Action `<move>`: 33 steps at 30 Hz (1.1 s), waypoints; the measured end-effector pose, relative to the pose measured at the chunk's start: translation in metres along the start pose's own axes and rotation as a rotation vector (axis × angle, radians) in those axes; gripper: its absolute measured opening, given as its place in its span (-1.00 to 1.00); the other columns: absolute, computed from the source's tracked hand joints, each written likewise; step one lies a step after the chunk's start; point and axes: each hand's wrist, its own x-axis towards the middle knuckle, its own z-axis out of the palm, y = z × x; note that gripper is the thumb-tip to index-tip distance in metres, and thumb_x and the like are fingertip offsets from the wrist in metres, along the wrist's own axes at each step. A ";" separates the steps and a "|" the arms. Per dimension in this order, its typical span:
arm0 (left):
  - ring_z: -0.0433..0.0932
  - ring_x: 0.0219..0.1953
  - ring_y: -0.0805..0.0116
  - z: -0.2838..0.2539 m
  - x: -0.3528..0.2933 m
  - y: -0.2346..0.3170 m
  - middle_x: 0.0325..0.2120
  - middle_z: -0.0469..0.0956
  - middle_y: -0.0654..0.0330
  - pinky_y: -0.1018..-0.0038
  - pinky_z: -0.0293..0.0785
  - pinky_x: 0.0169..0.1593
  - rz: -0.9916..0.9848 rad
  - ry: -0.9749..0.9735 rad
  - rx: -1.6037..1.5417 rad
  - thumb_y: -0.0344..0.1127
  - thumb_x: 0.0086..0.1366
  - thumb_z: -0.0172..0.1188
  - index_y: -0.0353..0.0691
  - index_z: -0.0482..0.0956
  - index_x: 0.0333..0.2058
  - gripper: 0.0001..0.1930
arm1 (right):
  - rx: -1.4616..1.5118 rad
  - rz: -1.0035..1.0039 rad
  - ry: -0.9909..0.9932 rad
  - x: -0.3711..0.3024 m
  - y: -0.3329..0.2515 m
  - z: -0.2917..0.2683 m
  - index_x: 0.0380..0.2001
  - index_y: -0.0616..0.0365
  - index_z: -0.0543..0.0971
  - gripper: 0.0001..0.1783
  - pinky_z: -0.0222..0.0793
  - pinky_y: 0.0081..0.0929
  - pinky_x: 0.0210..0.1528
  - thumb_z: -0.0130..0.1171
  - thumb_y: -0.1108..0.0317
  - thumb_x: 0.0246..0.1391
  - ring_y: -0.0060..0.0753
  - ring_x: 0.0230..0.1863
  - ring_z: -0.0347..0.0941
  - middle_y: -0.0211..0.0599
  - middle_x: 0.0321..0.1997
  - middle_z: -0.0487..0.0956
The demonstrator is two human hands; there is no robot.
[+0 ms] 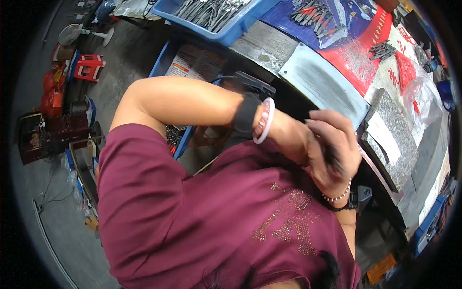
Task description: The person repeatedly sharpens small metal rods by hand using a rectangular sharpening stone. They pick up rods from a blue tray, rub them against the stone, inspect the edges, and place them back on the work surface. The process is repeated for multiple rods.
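My two hands meet in front of my maroon shirt (211, 216), right of the middle. The left hand (299, 144), with a pale bangle (264, 120) and a black strap (246, 114) at its wrist, reaches in from the left. Its fingers are mostly hidden by the other hand. My right hand (339, 147), wearing a beaded bracelet (338, 198), curls its fingers over the left hand. Motion blurs both. A dark patch shows between them, too smeared to name. Beyond the hands lies a pale grey board (325, 79) with dark smudges.
A blue bin (226, 36) full of slim dark metal pieces stands on the bench. More black and orange pieces (313, 18) lie on a blue sheet. A granite-like slab (397, 144) bears white paper (383, 137). A red stool (90, 67) stands on the floor at left.
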 end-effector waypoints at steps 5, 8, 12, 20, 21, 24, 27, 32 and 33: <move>0.52 -0.39 0.53 -0.049 0.016 0.016 -0.31 0.62 0.23 0.56 0.49 -0.26 -0.620 0.337 -0.570 -0.41 0.35 0.15 -0.34 0.59 -0.12 -0.81 | 0.107 -0.058 -0.026 -0.006 -0.015 -0.019 -0.20 0.27 0.60 -0.68 0.52 -0.48 -0.36 0.33 0.65 -0.11 -0.28 -0.38 0.59 -0.13 -0.29 0.60; 0.48 -0.42 0.61 -0.074 0.018 0.019 -0.34 0.57 0.26 0.66 0.48 -0.27 -0.288 0.757 -1.156 -0.37 0.40 0.11 -0.38 0.55 -0.13 -0.81 | 0.164 -0.100 -0.225 -0.008 -0.013 -0.014 -0.13 0.33 0.55 -0.60 0.49 -0.44 -0.48 0.32 0.62 -0.13 -0.23 -0.49 0.57 -0.10 -0.38 0.56; 0.45 -0.42 0.53 -0.094 0.026 0.004 -0.25 0.51 0.18 0.63 0.49 -0.26 0.062 0.968 -1.403 -0.44 0.41 0.06 -0.41 0.47 -0.08 -0.81 | 0.230 -0.025 -0.221 -0.013 -0.003 0.025 -0.02 0.29 0.50 -0.58 0.54 -0.30 -0.36 0.24 0.58 -0.02 -0.03 -0.33 0.58 -0.04 -0.21 0.55; 0.47 -0.40 0.38 -0.110 0.057 -0.053 -0.40 0.48 0.12 0.50 0.45 -0.29 0.339 1.204 -1.609 -0.52 0.40 0.01 -0.34 0.42 -0.20 -0.95 | 0.267 0.186 0.062 -0.026 0.010 0.054 0.19 0.23 0.38 -0.40 0.28 -0.73 -0.41 0.22 0.67 0.04 -0.71 -0.44 0.28 -0.31 -0.10 0.54; 0.47 -0.40 0.39 -0.111 0.058 -0.056 -0.40 0.47 0.14 0.47 0.45 -0.28 0.344 1.208 -1.630 -0.49 0.42 -0.01 -0.34 0.41 -0.18 -0.94 | 0.274 0.172 0.074 -0.026 0.012 0.056 0.21 0.22 0.36 -0.38 0.25 -0.79 -0.42 0.22 0.68 0.05 -0.81 -0.43 0.24 -0.35 -0.09 0.53; 0.47 -0.41 0.39 -0.112 0.059 -0.061 -0.40 0.47 0.15 0.46 0.46 -0.28 0.331 1.284 -1.652 -0.49 0.42 -0.01 -0.34 0.42 -0.19 -0.94 | 0.267 0.163 0.048 -0.026 0.015 0.058 0.23 0.23 0.35 -0.37 0.28 -0.78 -0.37 0.19 0.70 0.06 -0.77 -0.37 0.31 -0.36 -0.09 0.50; 0.47 -0.40 0.38 -0.114 0.059 -0.065 -0.40 0.47 0.16 0.46 0.47 -0.29 0.383 1.296 -1.653 -0.50 0.42 -0.01 -0.32 0.42 -0.22 -0.95 | 0.315 0.192 0.065 -0.023 0.016 0.060 0.24 0.24 0.35 -0.37 0.29 -0.77 -0.36 0.17 0.71 0.06 -0.75 -0.34 0.34 -0.37 -0.09 0.49; 0.47 -0.41 0.37 -0.116 0.058 -0.077 -0.42 0.48 0.16 0.46 0.49 -0.29 0.367 1.392 -1.620 -0.51 0.40 0.00 -0.29 0.44 -0.26 -0.95 | 0.367 0.314 0.029 -0.021 0.017 0.059 0.07 0.28 0.41 -0.57 0.29 -0.75 -0.38 0.09 0.69 0.10 -0.76 -0.39 0.35 -0.37 -0.17 0.50; 0.46 -0.41 0.37 -0.116 0.059 -0.080 -0.43 0.48 0.16 0.46 0.49 -0.29 0.340 1.419 -1.637 -0.52 0.39 0.01 -0.28 0.44 -0.27 -0.95 | 0.424 0.311 -0.042 -0.021 0.018 0.058 0.02 0.28 0.42 -0.62 0.28 -0.75 -0.39 0.08 0.67 0.11 -0.77 -0.42 0.34 -0.37 -0.19 0.51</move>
